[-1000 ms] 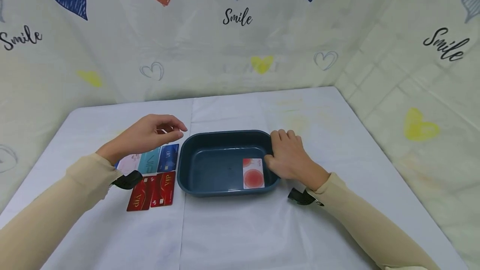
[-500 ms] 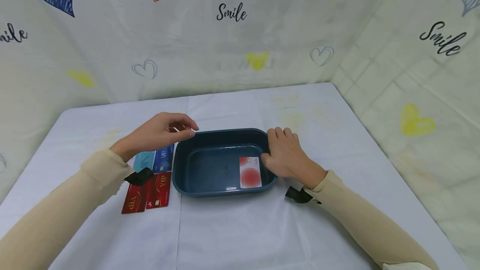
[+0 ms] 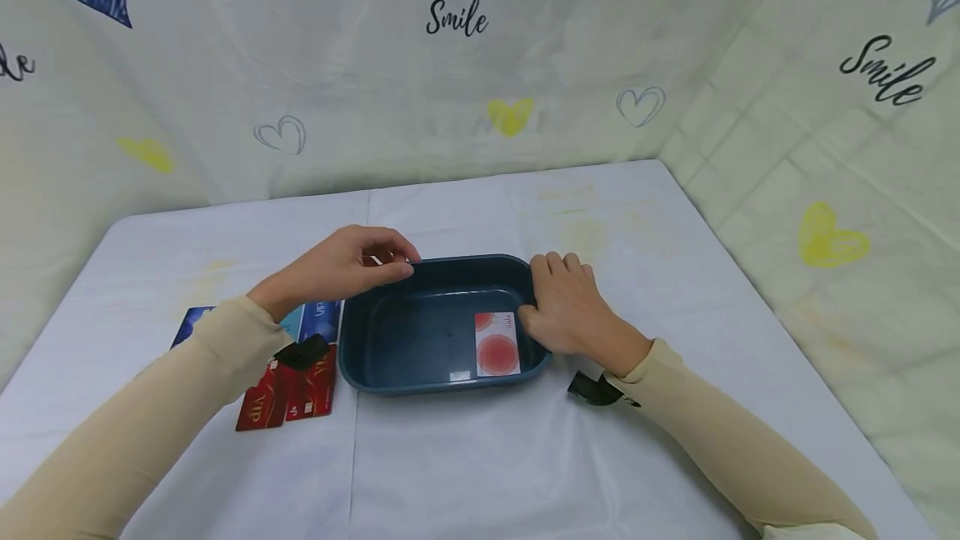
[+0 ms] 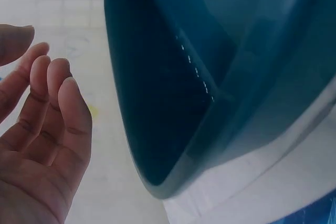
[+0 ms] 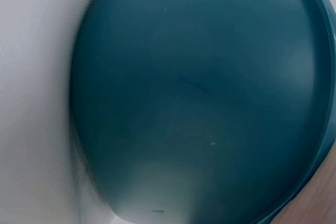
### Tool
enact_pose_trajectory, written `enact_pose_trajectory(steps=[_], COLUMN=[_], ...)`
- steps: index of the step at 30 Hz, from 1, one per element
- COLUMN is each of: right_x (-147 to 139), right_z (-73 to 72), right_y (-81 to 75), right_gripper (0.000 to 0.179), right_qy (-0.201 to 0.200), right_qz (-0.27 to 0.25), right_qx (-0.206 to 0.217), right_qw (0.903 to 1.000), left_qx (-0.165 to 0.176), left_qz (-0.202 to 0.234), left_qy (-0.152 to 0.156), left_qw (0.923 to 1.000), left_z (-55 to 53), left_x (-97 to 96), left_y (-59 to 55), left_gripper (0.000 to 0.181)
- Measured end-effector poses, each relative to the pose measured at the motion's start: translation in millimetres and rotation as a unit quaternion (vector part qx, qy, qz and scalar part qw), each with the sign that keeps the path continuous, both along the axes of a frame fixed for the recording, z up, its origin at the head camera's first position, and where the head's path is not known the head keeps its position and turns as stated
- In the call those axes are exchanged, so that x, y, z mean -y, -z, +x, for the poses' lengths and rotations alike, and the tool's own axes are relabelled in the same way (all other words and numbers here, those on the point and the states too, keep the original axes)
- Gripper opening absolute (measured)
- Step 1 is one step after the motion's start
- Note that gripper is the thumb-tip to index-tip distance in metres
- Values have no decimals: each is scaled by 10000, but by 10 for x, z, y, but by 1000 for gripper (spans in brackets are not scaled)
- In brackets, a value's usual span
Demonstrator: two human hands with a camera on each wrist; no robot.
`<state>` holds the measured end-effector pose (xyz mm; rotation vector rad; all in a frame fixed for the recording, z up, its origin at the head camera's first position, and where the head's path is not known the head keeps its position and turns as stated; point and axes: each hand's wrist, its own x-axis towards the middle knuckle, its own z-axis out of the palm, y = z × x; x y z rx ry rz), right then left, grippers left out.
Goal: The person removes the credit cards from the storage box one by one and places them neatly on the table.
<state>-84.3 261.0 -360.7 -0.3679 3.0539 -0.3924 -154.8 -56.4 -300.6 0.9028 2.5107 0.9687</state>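
Note:
My right hand [image 3: 566, 307] grips the right end of a dark blue-green plastic tray [image 3: 408, 348], thumb inside and fingers over the rim. In the right wrist view the outer wall of the tray [image 5: 205, 98] fills most of the picture. A white card with a red-pink circle [image 3: 497, 345] lies in the tray's right part. My left hand [image 3: 356, 261] hovers at the tray's back left corner, fingers loosely bent and holding nothing. From the left wrist, the left hand [image 4: 47, 135] shows a gap between its fingers and the tray [image 4: 252, 77].
Left of the tray lie red VIP cards [image 3: 262, 407], a blue VIP card [image 3: 324, 319] and a dark blue card [image 3: 191, 322]. My left forearm partly covers them. A white cloth [image 3: 450, 465] covers the table, and a heart-printed curtain [image 3: 360, 82] hangs behind.
My left hand has moved right, from beside the tray to over its back left corner. The right hand keeps its grip on the tray's end. The head view has shifted slightly.

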Motion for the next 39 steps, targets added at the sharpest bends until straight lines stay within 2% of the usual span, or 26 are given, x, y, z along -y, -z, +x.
enact_pose_trajectory(steps=[14, 28, 39], right_x=[8, 14, 9], right_z=[4, -3, -12], right_y=[-5, -28, -26], right_gripper=[36, 38, 36], right_qy=[47, 66, 47], right_qz=[16, 56, 64], right_qx=[30, 171, 192], right_qw=[10000, 9998, 9998], left_qx=[135, 419, 588], left_qz=[275, 718, 660], left_qy=[379, 797, 1064], left_qw=[9988, 9934, 9904], left_z=[-12, -18, -1], left_x=[-246, -543, -736], left_y=[91, 198, 277], left_gripper=[25, 24, 25])
